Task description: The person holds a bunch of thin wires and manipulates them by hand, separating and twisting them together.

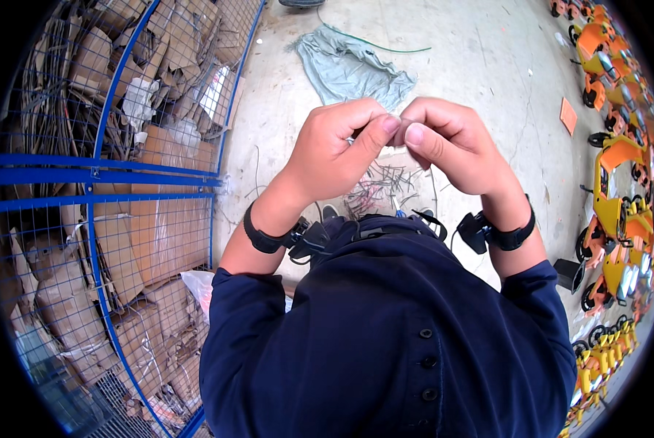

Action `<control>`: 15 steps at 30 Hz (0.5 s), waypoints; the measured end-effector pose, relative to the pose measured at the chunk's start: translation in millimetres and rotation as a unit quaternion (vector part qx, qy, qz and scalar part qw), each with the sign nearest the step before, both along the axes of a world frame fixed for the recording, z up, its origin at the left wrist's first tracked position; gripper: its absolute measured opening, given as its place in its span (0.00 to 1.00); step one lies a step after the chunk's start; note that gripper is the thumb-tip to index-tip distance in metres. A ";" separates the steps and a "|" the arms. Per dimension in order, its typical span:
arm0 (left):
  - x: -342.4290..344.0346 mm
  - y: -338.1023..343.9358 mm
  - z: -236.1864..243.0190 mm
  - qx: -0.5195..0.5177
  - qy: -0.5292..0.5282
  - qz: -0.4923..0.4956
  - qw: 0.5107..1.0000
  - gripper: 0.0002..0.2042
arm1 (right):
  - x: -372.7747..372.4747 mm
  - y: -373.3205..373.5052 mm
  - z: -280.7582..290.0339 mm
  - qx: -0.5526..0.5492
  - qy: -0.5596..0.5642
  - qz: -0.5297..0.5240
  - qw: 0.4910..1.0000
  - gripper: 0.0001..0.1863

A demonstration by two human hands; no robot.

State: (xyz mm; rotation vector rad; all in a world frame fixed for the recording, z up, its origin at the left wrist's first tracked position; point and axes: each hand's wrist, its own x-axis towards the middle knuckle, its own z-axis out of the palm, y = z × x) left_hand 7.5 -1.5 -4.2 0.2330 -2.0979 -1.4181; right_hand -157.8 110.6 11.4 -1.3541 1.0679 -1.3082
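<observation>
My left hand (338,150) and my right hand (455,146) meet in front of my chest, fingertips touching. Thumb and forefinger are pinched together on each hand. Whatever sits between the fingertips is too small and too hidden to make out. Under the hands, a loose heap of thin dark strips (385,182) lies on the floor, with some pinkish bits among them. Beyond my fingers a crumpled grey-green sack (352,69) is spread on the concrete, partly covered by my hands. A thin green strip (393,50) runs along its far side.
On the left stands a blue wire-mesh cage (97,186) packed with flattened cardboard (170,233). Rows of orange and yellow small wheeled vehicles (612,190) line the right side. An orange flat piece (568,115) lies on the floor near them. Clear plastic (198,288) lies beside the cage.
</observation>
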 end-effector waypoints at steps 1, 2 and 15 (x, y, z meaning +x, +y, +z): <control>0.4 -1.6 -0.7 -0.011 -0.002 0.006 1.000 0.11 | -0.8 -0.2 3.6 -0.022 0.059 -0.033 0.997 0.12; 0.6 -3.3 -1.9 -0.021 -0.004 0.011 1.000 0.11 | -1.7 -0.1 7.2 -0.043 0.119 -0.065 0.990 0.11; 9.3 -6.1 7.4 0.285 -0.051 -0.168 0.942 0.09 | -2.4 -1.9 9.6 0.030 0.026 0.044 0.998 0.12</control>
